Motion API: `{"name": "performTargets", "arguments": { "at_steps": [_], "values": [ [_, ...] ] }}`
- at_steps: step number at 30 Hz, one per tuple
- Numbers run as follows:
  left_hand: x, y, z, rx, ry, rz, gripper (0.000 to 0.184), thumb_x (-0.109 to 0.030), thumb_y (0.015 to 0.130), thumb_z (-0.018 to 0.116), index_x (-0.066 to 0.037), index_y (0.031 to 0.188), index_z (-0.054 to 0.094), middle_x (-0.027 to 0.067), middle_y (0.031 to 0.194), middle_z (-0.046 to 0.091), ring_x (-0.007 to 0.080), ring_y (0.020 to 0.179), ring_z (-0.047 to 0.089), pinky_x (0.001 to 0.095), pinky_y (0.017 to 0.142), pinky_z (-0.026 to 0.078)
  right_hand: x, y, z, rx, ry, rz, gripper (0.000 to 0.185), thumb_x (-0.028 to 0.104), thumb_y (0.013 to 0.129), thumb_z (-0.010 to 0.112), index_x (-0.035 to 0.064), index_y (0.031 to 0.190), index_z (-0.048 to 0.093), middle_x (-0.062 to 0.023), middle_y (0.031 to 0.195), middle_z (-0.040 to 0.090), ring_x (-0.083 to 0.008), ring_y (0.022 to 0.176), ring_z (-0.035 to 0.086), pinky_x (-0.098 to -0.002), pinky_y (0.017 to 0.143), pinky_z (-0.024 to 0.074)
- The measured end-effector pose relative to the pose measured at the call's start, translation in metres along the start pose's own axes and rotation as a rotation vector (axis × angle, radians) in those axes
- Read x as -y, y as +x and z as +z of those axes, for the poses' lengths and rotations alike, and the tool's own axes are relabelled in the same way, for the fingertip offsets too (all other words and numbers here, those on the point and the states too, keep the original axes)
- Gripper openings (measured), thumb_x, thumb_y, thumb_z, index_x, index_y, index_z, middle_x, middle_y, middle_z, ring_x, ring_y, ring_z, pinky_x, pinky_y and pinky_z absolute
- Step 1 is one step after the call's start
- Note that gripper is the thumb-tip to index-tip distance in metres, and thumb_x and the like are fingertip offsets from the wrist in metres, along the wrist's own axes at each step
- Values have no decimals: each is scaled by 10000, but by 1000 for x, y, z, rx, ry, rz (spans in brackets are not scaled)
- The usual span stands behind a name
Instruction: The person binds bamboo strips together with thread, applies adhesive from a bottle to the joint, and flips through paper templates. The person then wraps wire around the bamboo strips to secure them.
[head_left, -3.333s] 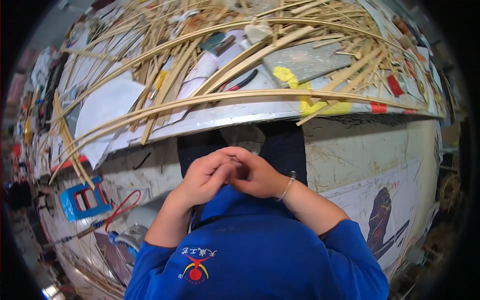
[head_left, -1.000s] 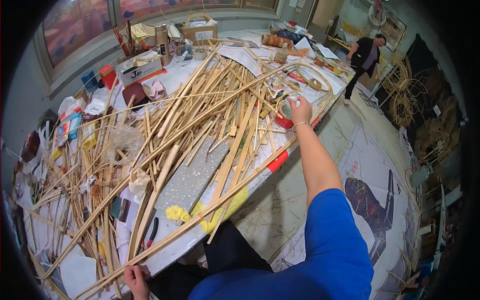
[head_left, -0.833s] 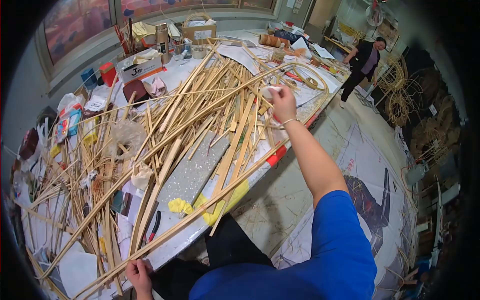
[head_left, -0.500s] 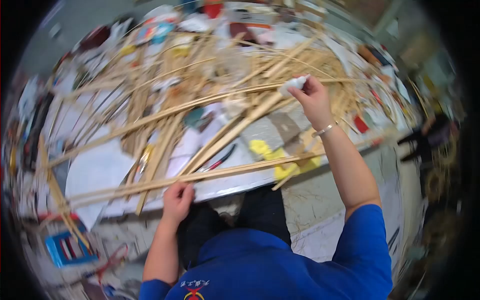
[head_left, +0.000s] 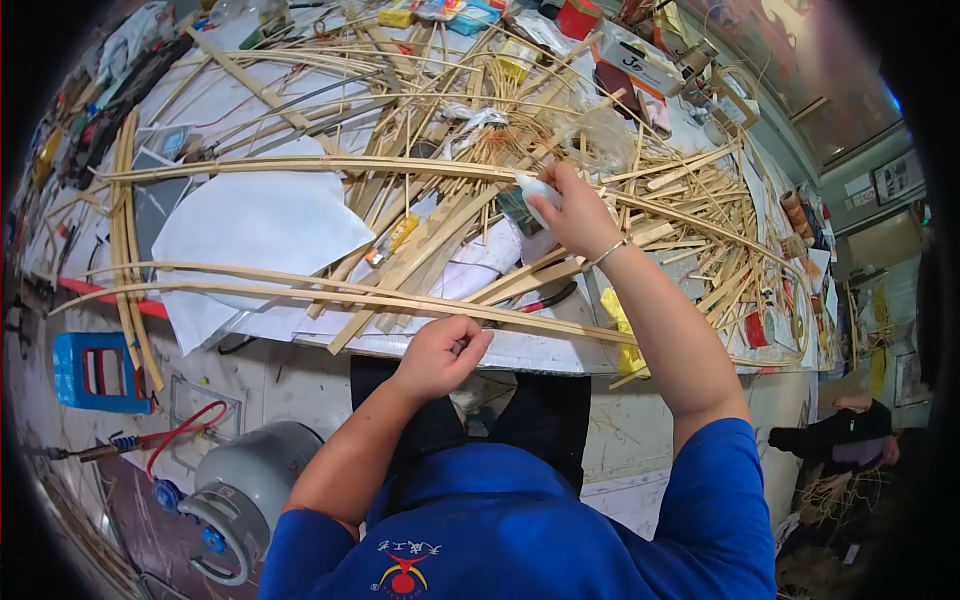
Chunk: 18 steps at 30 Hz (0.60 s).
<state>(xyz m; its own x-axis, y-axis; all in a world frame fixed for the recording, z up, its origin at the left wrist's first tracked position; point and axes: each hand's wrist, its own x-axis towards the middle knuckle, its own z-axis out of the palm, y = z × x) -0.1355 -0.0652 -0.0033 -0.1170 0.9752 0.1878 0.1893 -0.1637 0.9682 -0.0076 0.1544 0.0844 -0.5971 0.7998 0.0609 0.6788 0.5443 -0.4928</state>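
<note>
My right hand [head_left: 578, 215] grips a small white squeeze bottle [head_left: 540, 192], its tip pointing up and left. The tip is at the long bamboo strips [head_left: 400, 166] that run across the table; I cannot tell if it touches them. Below, my left hand [head_left: 442, 357] is curled into a loose fist by the table's front edge. Whatever the fist may hold is hidden. Just beyond it, another pair of long bamboo strips [head_left: 360, 291] lies along the front of the table.
Loose bamboo strips [head_left: 700, 250] and white paper [head_left: 255, 225] cover the table. Red-and-black handles [head_left: 550, 298] lie near the front edge. A grey gas cylinder [head_left: 255, 465] and a blue plastic stool [head_left: 85, 372] stand on the floor at left. A person's dark sleeve [head_left: 830, 437] shows at right.
The view has swung right. My right hand has brought the bottle lower and closer in, to the far strips. My left hand has come away from the near strips toward my body.
</note>
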Motion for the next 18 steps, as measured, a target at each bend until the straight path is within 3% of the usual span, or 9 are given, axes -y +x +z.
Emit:
{"name": "performTargets", "arguments": {
  "at_steps": [4, 18],
  "values": [
    [2, 0, 0, -18, 1, 48, 211, -187, 843, 614, -31, 716, 549, 51, 559, 492, 132, 481, 440, 278, 459, 361, 6, 12, 3, -41, -109, -43, 277, 214, 825, 610, 40, 1030, 543, -198, 945, 622, -361, 867, 600, -409, 752, 472],
    [2, 0, -2, 8, -15, 24, 220, -214, 846, 609, -35, 728, 560, 61, 569, 508, 153, 491, 462, 290, 473, 382, 14, 23, -4, -77, -292, -148, 244, 200, 827, 599, 64, 1030, 603, -168, 930, 637, -337, 862, 601, -392, 757, 471]
  ]
}}
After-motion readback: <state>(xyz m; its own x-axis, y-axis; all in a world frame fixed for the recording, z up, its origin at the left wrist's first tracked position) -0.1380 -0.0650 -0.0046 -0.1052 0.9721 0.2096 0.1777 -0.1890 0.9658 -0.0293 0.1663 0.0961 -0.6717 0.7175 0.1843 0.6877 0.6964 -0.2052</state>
